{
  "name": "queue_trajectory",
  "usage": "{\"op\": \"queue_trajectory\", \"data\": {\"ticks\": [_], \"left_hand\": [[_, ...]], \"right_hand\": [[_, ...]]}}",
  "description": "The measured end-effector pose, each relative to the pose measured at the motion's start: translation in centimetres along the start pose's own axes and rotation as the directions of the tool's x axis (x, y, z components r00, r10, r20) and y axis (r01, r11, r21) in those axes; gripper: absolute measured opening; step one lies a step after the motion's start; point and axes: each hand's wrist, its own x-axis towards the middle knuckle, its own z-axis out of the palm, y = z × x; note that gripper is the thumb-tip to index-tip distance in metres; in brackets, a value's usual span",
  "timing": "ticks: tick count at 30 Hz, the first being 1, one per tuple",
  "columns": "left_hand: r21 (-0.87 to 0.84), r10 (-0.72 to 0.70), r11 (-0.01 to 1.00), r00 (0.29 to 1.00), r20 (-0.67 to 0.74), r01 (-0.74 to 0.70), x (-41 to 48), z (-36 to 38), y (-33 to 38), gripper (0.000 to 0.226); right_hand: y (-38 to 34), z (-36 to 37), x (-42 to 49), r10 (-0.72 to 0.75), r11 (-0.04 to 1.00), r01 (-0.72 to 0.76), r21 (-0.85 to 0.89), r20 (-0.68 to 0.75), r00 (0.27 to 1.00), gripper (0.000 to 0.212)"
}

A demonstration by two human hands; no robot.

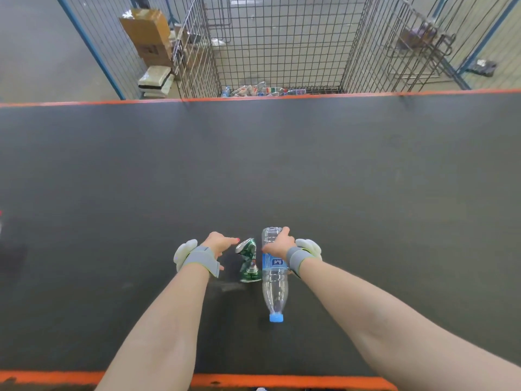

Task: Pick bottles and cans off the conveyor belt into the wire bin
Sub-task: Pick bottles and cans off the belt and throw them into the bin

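Head view: one clear plastic bottle with a blue cap and one crushed green metal can lie side by side near the near edge of the dark grey conveyor belt. The right hand curls its fingers round the bottle's base end, while the left hand holds nothing, fingers loosely spread, forefinger just beside the can's top. Open belt runs wide to both sides between its orange edges, and beyond the far edge stands one wire bin with some bottles at its bottom, brown cardboard boxes on its left.
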Motion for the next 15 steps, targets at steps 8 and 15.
{"op": "queue_trajectory", "data": {"ticks": [8,15], "left_hand": [[0.098,-0.217,0.976,0.866,0.451,0.194,1.4,7.1,3.6,0.069],[-0.088,0.088,0.994,0.968,0.236,-0.069,7.2,5.8,10.1,0.016]], "right_hand": [[-0.3,-4.4,3.1,0.094,0.992,-0.092,0.091,-0.018,0.995,0.094],[-4.0,-8.3,5.8,0.132,0.924,-0.127,0.36,0.01,0.991,0.089]]}}
